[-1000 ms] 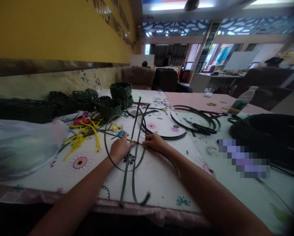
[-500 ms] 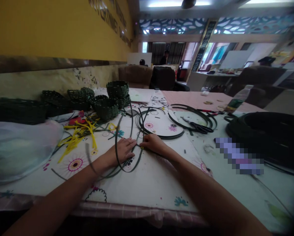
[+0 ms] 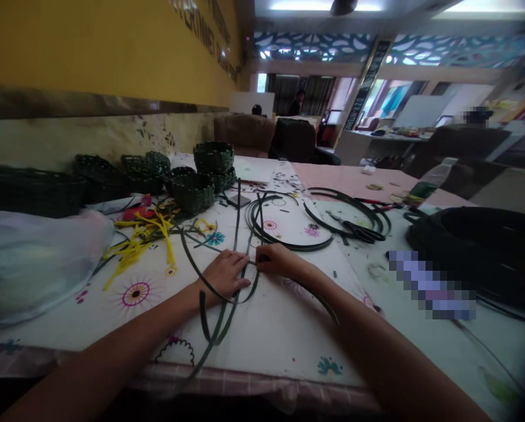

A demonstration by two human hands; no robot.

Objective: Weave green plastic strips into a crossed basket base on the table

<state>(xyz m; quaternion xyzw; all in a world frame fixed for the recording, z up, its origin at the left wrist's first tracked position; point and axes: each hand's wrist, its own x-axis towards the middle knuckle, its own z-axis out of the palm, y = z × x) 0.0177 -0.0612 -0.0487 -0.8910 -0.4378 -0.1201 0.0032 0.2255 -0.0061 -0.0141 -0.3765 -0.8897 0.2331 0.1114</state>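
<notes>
Several green plastic strips (image 3: 237, 234) meet: left grip (image 3: 225, 275) lies flat open, right grip (image 3: 280, 261) pinches them.

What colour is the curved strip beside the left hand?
The curved strip is dark green, best in the head view.

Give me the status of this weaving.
Done: several woven green baskets stand at the table's far end. In hand: the left hand presses and the right hand pinches crossed green strips. Left: loose hoops and a large dark coil lie unworked.
</notes>
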